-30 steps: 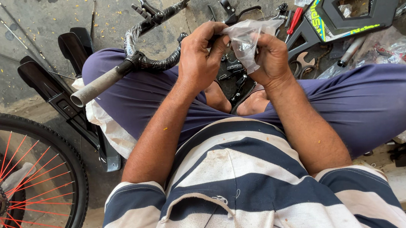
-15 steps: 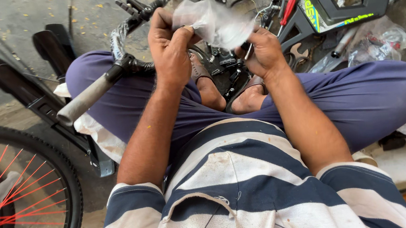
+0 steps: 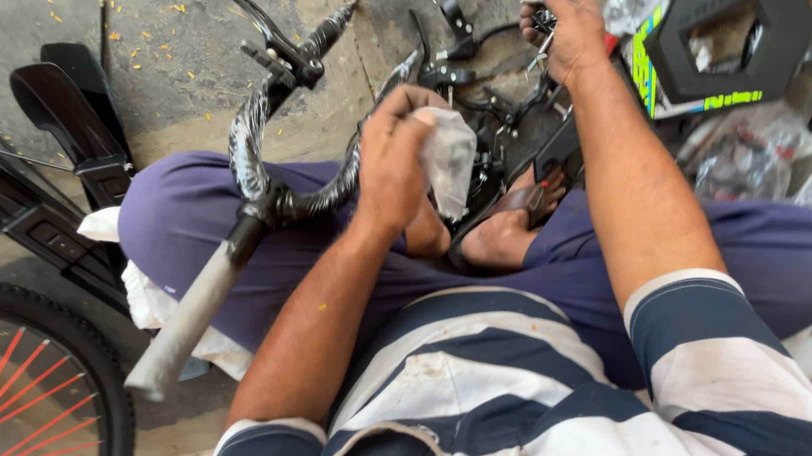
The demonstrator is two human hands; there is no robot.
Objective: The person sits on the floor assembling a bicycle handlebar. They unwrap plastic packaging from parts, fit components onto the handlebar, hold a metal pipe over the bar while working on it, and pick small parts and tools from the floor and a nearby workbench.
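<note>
handlebar (image 3: 266,187) lies across the left knee, could roll off | left hand (image 3: 394,164) squeezes a plastic bag (image 3: 447,158), it may slip | right hand (image 3: 566,30), far right, pinches small metal parts (image 3: 538,28), they could drop and get lost

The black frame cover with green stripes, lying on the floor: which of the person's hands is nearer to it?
Right. The right hand reaches among small parts just beside the frame cover; the left hand holds a plastic bag farther away.
</note>
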